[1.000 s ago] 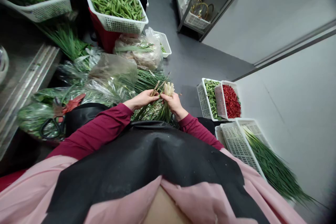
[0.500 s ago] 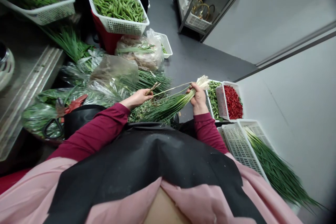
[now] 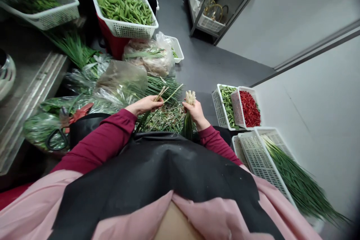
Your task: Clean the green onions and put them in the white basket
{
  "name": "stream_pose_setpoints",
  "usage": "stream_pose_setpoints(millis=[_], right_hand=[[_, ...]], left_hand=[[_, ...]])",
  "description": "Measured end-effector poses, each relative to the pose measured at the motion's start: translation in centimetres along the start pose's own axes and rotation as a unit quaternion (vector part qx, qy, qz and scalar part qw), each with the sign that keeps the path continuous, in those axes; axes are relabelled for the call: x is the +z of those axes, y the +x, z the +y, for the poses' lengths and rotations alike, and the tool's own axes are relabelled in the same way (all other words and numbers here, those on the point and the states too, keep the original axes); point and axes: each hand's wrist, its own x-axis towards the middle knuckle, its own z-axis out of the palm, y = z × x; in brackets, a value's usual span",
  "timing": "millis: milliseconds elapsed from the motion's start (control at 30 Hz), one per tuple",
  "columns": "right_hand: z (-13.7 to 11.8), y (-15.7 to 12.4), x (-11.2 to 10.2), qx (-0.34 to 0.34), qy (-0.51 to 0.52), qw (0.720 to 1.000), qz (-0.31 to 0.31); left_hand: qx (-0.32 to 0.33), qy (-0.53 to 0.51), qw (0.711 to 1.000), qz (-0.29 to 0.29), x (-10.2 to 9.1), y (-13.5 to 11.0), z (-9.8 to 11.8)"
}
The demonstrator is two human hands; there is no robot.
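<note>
My right hand (image 3: 196,112) is closed round a bunch of thin scallions (image 3: 190,98), white root ends upward and green leaves hanging down. To its left, my left hand (image 3: 147,104) pinches a few loose scallion stalks (image 3: 176,93), pale ends pointing up and to the right. The two hands are apart. Below and between them lies a heap of scallion trimmings (image 3: 165,118). Just behind this heap is a pile of green scallions (image 3: 161,84), partly under a clear plastic bag (image 3: 122,78).
A white basket of green pods (image 3: 123,7) stands ahead, near a seated person. At right are baskets of green peppers (image 3: 227,101) and red chillies (image 3: 249,108), and a basket (image 3: 257,153) with long scallions. Scissors (image 3: 57,138) lie on bagged greens at left.
My right hand has moved left and turned the bunch from slanting to upright. The stalks stretched between the hands are now only in my left hand. The other person's hands have left the pod basket.
</note>
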Motion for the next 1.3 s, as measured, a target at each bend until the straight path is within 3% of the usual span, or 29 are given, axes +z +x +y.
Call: stream_pose_setpoints(millis=[200,300,433,533,633,800,967,1100,1200,1300], right_hand=[[-1.4,0.3,2.4,0.002,0.037,0.998,-0.052],[-1.8,0.3,2.6,0.017,0.077,0.997,-0.018],[-2.3,0.0,1.9,0.035,0.145,0.987,-0.054],[-2.3,-0.5,2.2,0.026,0.105,0.990,-0.088],[-1.6,-0.8,3.9,0.014,0.030,0.992,-0.119],[0.2,-0.8,6.6,0.028,-0.048,0.991,-0.119],[0.8,-0.8,6.9,0.063,0.040,0.991,-0.111],[1.1,-0.9,6.7,0.074,0.031,0.990,-0.113],[1.4,-0.6,6.2,0.059,0.017,0.994,-0.088],[1.6,-0.3,5.3,0.050,0.014,0.997,-0.052]], left_hand=[[-0.024,-0.052,0.993,-0.103,1.8,0.1,-0.7],[-0.005,-0.124,0.988,-0.093,1.6,0.4,-0.7],[-0.007,-0.237,0.970,-0.056,0.8,0.8,-0.4],[-0.021,-0.293,0.952,-0.084,0.8,1.0,-0.2],[-0.009,-0.313,0.944,-0.107,1.3,1.1,0.0],[-0.005,-0.286,0.954,-0.090,2.1,1.2,-0.2],[-0.005,-0.281,0.956,-0.083,2.5,1.4,-0.5],[0.003,-0.252,0.966,-0.059,2.8,1.2,-0.4],[0.012,-0.191,0.981,-0.014,2.7,0.9,-0.4],[0.046,-0.053,0.997,0.017,2.7,0.7,-0.4]])
